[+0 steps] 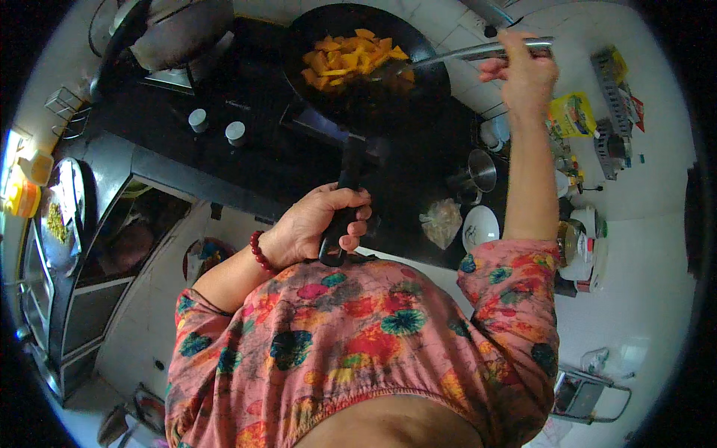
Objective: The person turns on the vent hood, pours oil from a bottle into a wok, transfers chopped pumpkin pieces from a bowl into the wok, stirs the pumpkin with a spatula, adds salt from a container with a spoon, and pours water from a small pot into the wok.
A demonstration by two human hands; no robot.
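My left hand [330, 221] is wrapped around the black handle [352, 162] of a dark wok [369, 115], which sits over the right side of the stove. Orange chunks of food, perhaps pumpkin, [344, 59] are heaped on the wok's far side. In my right hand [526, 70] is the metal handle of a cooking spatula or ladle [470, 51]. Its head reaches into the wok at the right edge of the orange chunks and is partly blurred, so its exact shape cannot be told.
Left of the wok stands a large pot [185, 33] on the other burner. Two stove knobs [236, 133] face me. To the right on the black counter are a clear plastic bag [441, 224], a white bowl [480, 228] and a metal cup [482, 171]. Wall racks [613, 101] hang farther right.
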